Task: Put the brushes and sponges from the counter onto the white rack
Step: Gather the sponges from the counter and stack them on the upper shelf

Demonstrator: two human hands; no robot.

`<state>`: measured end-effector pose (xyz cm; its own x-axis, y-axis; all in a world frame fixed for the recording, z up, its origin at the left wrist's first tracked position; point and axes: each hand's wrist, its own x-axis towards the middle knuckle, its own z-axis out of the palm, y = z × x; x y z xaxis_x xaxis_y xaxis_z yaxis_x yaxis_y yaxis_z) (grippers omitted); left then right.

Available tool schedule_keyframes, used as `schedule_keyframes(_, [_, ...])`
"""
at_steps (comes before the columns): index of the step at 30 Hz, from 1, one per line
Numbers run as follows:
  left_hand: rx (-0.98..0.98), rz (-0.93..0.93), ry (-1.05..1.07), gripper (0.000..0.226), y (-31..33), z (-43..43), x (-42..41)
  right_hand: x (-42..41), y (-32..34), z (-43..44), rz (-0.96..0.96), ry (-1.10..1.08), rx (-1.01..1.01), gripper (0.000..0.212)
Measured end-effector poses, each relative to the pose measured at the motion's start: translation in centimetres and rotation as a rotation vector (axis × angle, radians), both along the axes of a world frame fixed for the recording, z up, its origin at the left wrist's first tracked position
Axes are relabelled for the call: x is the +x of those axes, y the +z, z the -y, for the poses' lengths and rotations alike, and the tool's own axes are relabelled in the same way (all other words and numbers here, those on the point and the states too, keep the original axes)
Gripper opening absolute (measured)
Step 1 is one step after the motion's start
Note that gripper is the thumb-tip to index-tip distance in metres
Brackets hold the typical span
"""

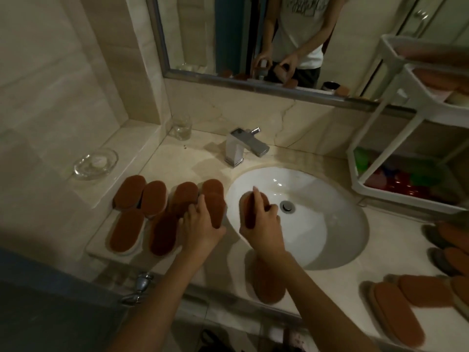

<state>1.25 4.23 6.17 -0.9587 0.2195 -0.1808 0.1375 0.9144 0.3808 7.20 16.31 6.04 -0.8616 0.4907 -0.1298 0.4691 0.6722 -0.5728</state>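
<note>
Right hand (pixel 262 226): grip closed around one brown brush (pixel 250 209), held on edge above the near-left rim of the sink (pixel 330 199). Left hand (pixel 200 224): grip closing on a second brush (pixel 217 209) among the brown brushes (pixel 142 199) on the counter (pixel 193 153). More brushes (pixel 406 298) well right of both grips; white rack (pixel 396 97) far right, beyond the sink.
</note>
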Motion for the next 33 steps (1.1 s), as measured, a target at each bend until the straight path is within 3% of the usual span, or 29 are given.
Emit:
schedule_keyframes(4, [0.138,-0.138,-0.114,0.1,5.4,-5.6,0.6,1.2,5.1,-6.0,-0.265,-0.042,0.081,0.099])
schedule_keyframes(9, [0.302,-0.275,-0.297,0.107,12.1,-14.4,2.2,4.0,11.0,-14.9,-0.433,-0.124,0.243,0.086])
schedule_keyframes(14, [0.329,-0.504,-0.481,0.092,18.4,-24.6,4.2,7.7,16.5,-24.4,-0.58,-0.126,0.41,0.087])
schedule_keyframes(18, [0.388,-0.604,-0.56,0.093,22.4,-32.3,6.2,10.0,20.6,-32.1,-0.675,-0.15,0.503,0.082])
schedule_keyframes(25, [0.321,-0.699,-0.732,0.09,25.0,-43.2,7.9,13.8,22.7,-43.9,-0.541,-0.102,0.711,0.074])
schedule_keyframes(33, [0.258,-0.388,-0.693,0.088,22.6,-46.5,7.9,13.6,20.5,-47.8,-0.223,0.003,0.634,0.069])
